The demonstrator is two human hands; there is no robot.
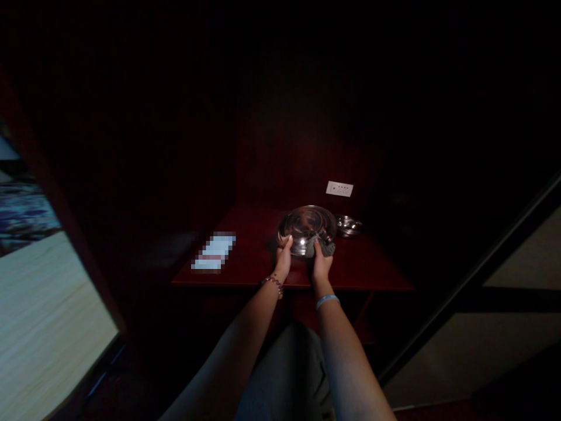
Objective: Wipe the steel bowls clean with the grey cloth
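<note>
A shiny metal basin (302,221) is held tilted above the dark red shelf, its hollow side facing me. My left hand (284,260) grips the near left of its rim, thumb over the edge. My right hand (322,263) is closed on a grey cloth (328,248) and presses it against the near right of the rim. The fingers under the basin are hidden. Just behind it to the right, a second metal bowl (349,225) rests on the shelf.
The red-brown shelf (372,269) sits inside a dark cabinet. A pixelated white sheet-like thing (214,251) lies at its left. A white socket plate (339,188) is on the back wall. A pale wooden surface (52,327) stands outside at the left.
</note>
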